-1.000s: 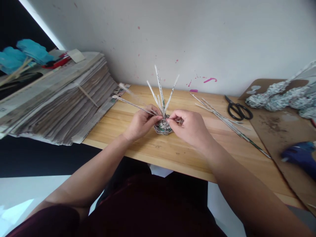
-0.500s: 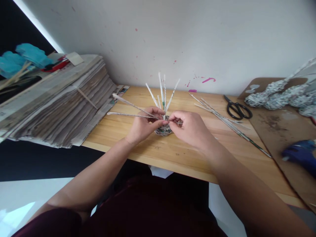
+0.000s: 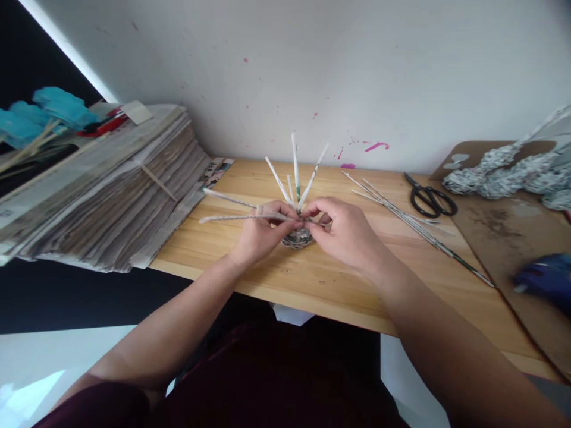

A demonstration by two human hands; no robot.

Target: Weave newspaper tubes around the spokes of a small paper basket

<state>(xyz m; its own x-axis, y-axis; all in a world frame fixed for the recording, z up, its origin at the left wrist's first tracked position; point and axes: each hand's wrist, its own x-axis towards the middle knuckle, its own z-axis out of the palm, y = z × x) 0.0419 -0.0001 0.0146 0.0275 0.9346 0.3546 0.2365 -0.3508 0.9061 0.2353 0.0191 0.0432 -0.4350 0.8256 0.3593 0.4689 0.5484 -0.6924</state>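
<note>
Between my hands sits a small round basket (image 3: pixel 297 240) woven from rolled paper strips, resting on the wooden table. Several white paper tubes (image 3: pixel 296 169) stick up from its far side, and others (image 3: pixel 227 218) point out to the left past my fingers. My left hand (image 3: pixel 267 229) is closed at the basket's left rim, thumb and fingers pinching a paper tube. From the right, my right hand (image 3: pixel 341 229) pinches at the same rim, its fingertips almost touching the left thumb. What lies exactly under the fingertips is partly hidden.
Loose paper tubes (image 3: pixel 414 226) lie on the table (image 3: pixel 276 279) to the right, beside black scissors (image 3: pixel 430 199). Further right are a brown board (image 3: pixel 495 238), woven paper pieces (image 3: pixel 495 172) and a blue tool (image 3: pixel 546 276). At left rises a tall newspaper stack (image 3: pixel 120 196).
One upright tube has swung down to the left over my left hand. My right fingers have shifted slightly at the rim, and the camera view has moved a little.
</note>
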